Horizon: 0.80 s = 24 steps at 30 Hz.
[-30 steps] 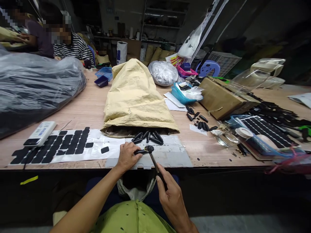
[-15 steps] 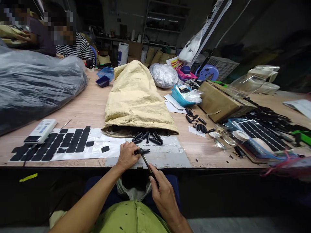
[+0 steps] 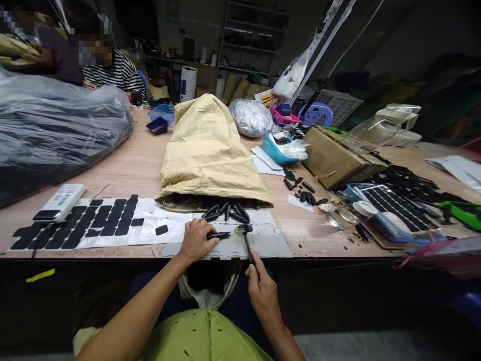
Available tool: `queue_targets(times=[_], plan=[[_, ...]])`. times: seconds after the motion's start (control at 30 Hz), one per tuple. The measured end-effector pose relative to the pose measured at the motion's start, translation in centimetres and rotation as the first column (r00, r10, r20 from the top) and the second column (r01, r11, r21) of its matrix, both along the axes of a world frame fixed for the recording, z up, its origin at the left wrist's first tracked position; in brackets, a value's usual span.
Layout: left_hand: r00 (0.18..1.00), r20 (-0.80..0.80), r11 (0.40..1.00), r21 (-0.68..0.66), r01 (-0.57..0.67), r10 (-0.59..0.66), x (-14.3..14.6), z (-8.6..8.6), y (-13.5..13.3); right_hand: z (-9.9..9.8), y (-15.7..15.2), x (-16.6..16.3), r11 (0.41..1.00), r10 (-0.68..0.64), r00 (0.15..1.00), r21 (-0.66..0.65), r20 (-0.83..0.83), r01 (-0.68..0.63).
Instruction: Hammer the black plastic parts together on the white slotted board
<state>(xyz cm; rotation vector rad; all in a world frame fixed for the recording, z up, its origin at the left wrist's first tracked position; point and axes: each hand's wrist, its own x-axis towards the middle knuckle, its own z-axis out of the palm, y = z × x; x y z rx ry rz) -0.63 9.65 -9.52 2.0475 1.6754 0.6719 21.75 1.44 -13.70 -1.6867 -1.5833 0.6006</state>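
Observation:
My left hand (image 3: 195,241) rests on the grey plate (image 3: 266,245) at the table's front edge and pinches a small black tapered part (image 3: 219,234) lying flat. My right hand (image 3: 263,293), below the table edge, grips the handle of a small hammer (image 3: 246,240). The hammer's head is raised just right of the part's tip. Several more black parts (image 3: 227,211) lie in a pile just beyond, at the mouth of a tan paper sack (image 3: 208,150).
A white sheet with black pads (image 3: 97,223) and a white remote (image 3: 60,202) lie left. A large plastic bag (image 3: 52,135) fills the far left. A cardboard box (image 3: 334,158), solar panel (image 3: 394,203) and loose black parts (image 3: 304,193) sit right. Two people sit at the back left.
The hammer head came down onto the black part half a second ago and has now lifted away to the right. My left hand has stayed on the part.

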Motion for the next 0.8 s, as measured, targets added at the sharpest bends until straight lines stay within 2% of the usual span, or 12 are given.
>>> queue_targets(times=[0.07,0.17,0.27,0.4,0.5,0.6,0.7,0.8], plan=[[0.998,-0.006,0.998,0.035,0.061,-0.061,-0.1,0.2,-0.6,-0.3,0.0,-0.2,1.000,-0.018,1.000,-0.003,-0.025,0.018],[0.974,-0.037,0.968,0.111,0.225,-0.222,-0.1,0.3,-2.6,-0.4,0.0,-0.3,1.000,0.001,0.999,0.017,-0.035,0.000],[0.942,-0.079,0.930,0.150,0.335,-0.327,-0.1,-0.8,-5.4,-0.5,0.1,-0.3,1.000,0.010,1.000,0.025,-0.023,-0.009],[0.922,-0.188,0.915,0.159,0.370,-0.340,-0.3,-3.0,-8.3,-0.8,0.1,-0.2,0.999,0.012,1.000,0.039,0.002,-0.012],[0.922,-0.190,0.914,0.165,0.370,-0.339,-0.2,-3.4,-9.0,-1.0,0.1,-0.2,0.998,0.009,1.000,0.070,0.020,-0.010],[0.956,-0.122,0.941,0.181,0.287,-0.268,0.3,-2.2,-7.8,-1.0,0.2,-0.2,0.995,-0.008,0.999,0.101,0.040,0.004],[0.997,-0.062,0.969,0.237,0.063,-0.050,0.5,-0.5,-4.7,-0.9,0.2,-0.3,0.993,-0.013,0.999,0.116,0.043,0.008],[0.986,-0.085,0.963,0.241,-0.119,0.143,0.1,0.4,-0.7,-0.8,0.2,-0.3,0.993,0.003,0.999,0.114,0.035,-0.007]])
